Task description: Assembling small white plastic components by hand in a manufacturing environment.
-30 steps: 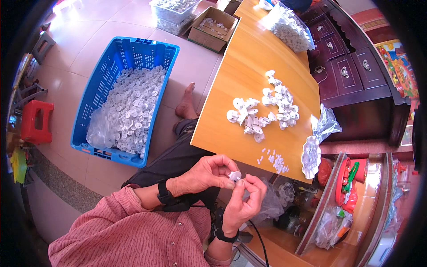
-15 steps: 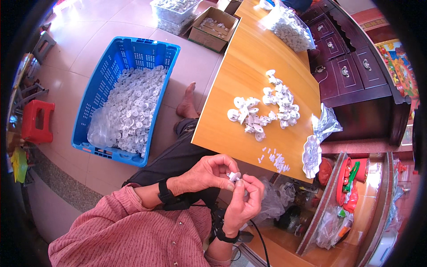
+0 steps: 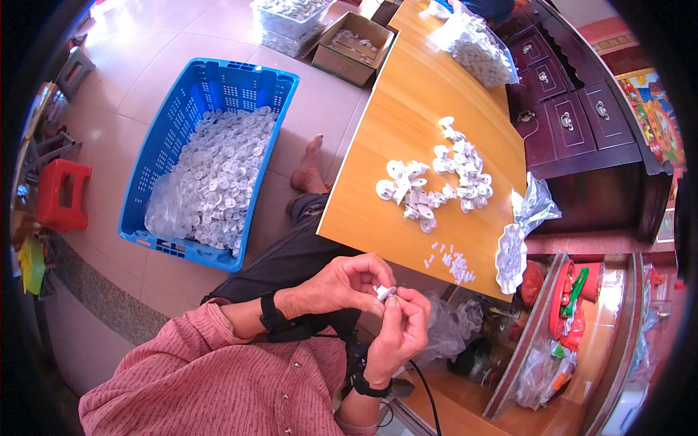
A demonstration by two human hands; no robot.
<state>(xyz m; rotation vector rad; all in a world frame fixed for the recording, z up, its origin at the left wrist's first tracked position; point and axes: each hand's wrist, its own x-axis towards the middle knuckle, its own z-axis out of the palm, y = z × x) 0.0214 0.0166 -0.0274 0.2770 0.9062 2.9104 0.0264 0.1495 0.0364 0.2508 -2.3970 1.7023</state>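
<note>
Just off the table's near edge, my left hand (image 3: 345, 285) pinches a small white plastic part with a round disc (image 3: 384, 292). My right hand (image 3: 400, 330) is closed at the same part, thumb and fingertips pressed together against it; any smaller piece between them is hidden. On the wooden table (image 3: 392, 109) lies a loose heap of similar white disc parts (image 3: 465, 171). Closer to me, small white pins (image 3: 456, 265) are scattered. Beside them at the right edge is a white scalloped dish (image 3: 511, 258) with small pieces in it.
A blue crate (image 3: 134, 203) of white parts stands on the floor at left. Farther back are a cardboard box (image 3: 345, 64) and a clear tub (image 3: 287, 25). A bag of parts (image 3: 476, 47) lies on the far tabletop. Dark drawers (image 3: 571, 123) border the right. A red stool (image 3: 64, 195) stands far left.
The view has shifted slightly, so the table and crate sit a little to the right. Both hands keep hold of the white part, with only a slight shift of the fingers.
</note>
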